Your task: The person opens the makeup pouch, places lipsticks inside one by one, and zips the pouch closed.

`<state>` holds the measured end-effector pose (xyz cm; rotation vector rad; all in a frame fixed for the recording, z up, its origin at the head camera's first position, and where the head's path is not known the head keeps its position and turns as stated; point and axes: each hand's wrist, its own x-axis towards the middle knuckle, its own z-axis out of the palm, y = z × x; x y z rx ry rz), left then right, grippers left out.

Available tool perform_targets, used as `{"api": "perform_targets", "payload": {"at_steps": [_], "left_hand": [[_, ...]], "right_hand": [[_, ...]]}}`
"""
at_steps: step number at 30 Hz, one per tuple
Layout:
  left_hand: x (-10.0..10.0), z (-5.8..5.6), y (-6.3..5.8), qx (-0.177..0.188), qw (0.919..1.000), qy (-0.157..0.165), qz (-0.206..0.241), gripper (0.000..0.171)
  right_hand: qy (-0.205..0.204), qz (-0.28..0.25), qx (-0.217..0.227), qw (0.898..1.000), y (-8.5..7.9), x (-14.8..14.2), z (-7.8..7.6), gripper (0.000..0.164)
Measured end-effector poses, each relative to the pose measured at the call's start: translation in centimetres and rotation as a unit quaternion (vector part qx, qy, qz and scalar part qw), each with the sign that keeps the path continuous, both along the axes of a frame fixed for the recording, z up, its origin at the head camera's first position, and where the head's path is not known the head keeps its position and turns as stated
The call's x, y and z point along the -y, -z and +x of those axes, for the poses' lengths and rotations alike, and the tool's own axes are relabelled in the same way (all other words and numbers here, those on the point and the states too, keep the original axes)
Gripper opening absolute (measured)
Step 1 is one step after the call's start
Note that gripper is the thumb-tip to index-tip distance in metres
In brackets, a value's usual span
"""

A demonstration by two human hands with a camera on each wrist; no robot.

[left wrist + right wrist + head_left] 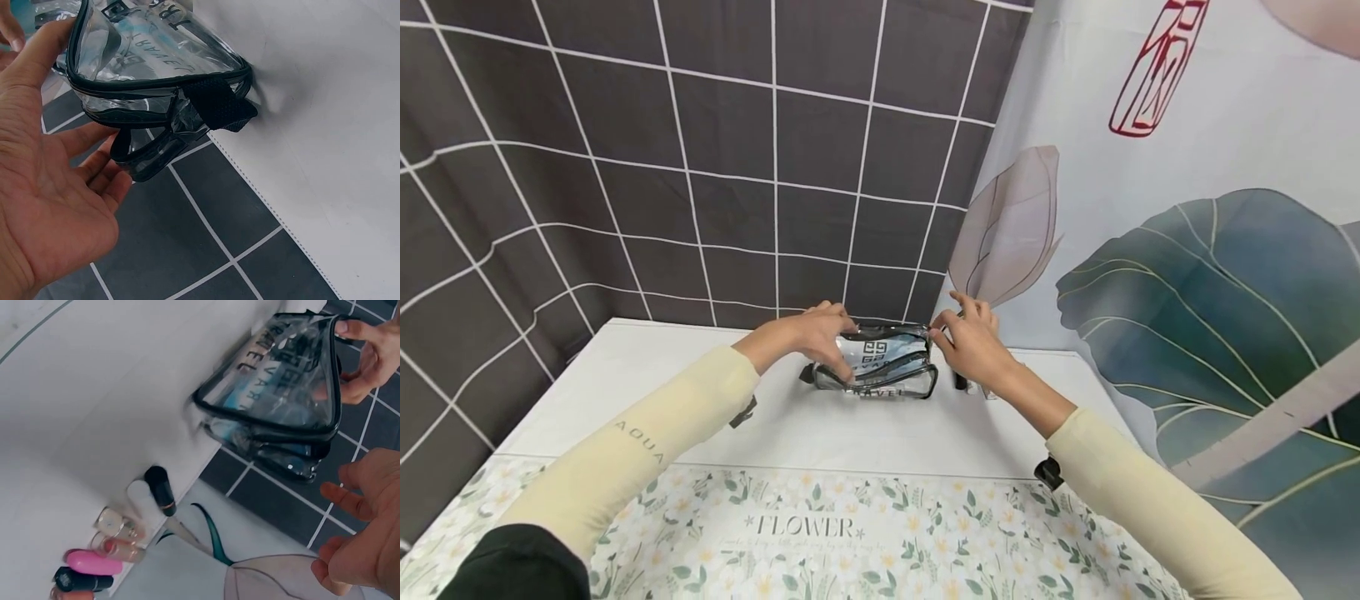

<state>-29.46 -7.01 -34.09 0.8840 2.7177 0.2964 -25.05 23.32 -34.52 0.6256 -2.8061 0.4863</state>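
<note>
A clear toiletry bag point(880, 367) with black trim and dark lettering lies on the white tabletop, near its back edge. My left hand point(822, 337) grips the bag's left end, thumb on the near side and fingers behind. A black fabric tab point(219, 103) sticks out of that end in the left wrist view. Beside the other end is my right hand point(972, 342), its fingers loosely bent. The right wrist view shows a gap between these fingers point(342, 499) and the bag. Something bluish shows through the clear plastic.
Small cosmetics stand right of the bag: a black-capped tube point(160, 490), a pink rounded item point(94, 562), a dark bottle point(84, 579) and small bottles point(119, 525). Dark gridded cloth point(722, 208) hangs behind the white table point(850, 442). A floral mat point(820, 533) covers the front.
</note>
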Motion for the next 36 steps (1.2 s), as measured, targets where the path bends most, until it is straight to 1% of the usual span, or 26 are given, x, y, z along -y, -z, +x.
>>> {"api": "perform_targets", "payload": {"at_steps": [9, 21, 28, 36], "left_hand": [[0.0, -0.3, -0.3, 0.001, 1.0000, 0.001, 0.002, 0.103], [0.1, -0.2, -0.3, 0.008, 1.0000, -0.001, 0.002, 0.103], [0.0, -0.2, -0.2, 0.016, 0.9998, -0.008, -0.002, 0.104], [-0.1, -0.1, -0.2, 0.017, 0.9998, -0.013, -0.004, 0.105]], "right_hand": [[0.028, 0.006, 0.020, 0.999, -0.3, -2.0, -0.4, 0.029], [0.073, 0.015, 0.040, 0.996, 0.7, -5.1, -1.2, 0.029], [0.089, 0.015, 0.042, 0.995, 1.4, -6.7, -1.0, 0.028], [0.101, 0.025, 0.033, 0.994, 1.7, -8.3, -0.9, 0.028]]}}
